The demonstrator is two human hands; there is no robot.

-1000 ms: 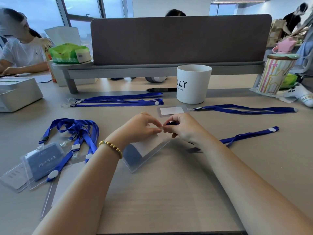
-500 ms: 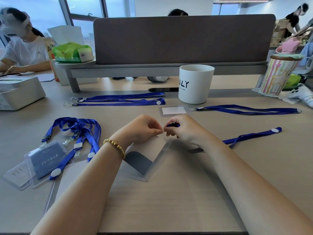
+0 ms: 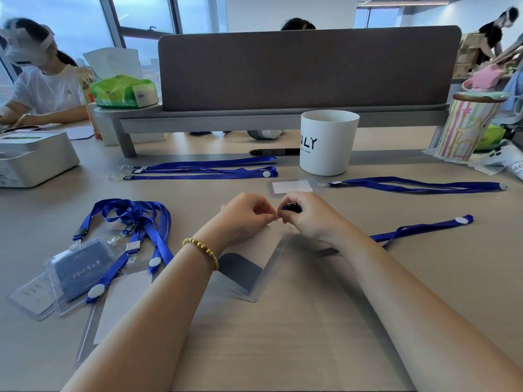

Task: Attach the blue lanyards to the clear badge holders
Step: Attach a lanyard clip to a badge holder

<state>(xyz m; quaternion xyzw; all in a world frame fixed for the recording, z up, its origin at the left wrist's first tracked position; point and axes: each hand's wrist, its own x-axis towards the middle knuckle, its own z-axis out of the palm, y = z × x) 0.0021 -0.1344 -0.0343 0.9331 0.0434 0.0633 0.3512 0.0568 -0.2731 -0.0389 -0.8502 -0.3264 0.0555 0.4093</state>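
Left hand (image 3: 244, 215), beaded bracelet (image 3: 201, 250) at the wrist, fingers curled and pinching the top edge of a clear holder (image 3: 254, 267). Right hand (image 3: 307, 217) curled round the black clip (image 3: 293, 207) of a blue lanyard (image 3: 418, 229), fingertips meeting the left hand's at the holder's top. Holder tilted, lower edge on the surface (image 3: 283, 349), a dark card inside. Lanyard strap trailing right across the surface from under the right forearm. Five or so further lanyards: two laid straight (image 3: 203, 170) at rear left, one at rear right (image 3: 410, 185) clipped to a holder with a white card (image 3: 293, 186), a tangled bunch (image 3: 135, 219) at left with several holders (image 3: 76, 271), count unclear. One white cup (image 3: 328, 142) marked "ULY", first letter hidden. One striped tumbler (image 3: 467, 125) at far right. One green tissue pack (image 3: 123, 91).
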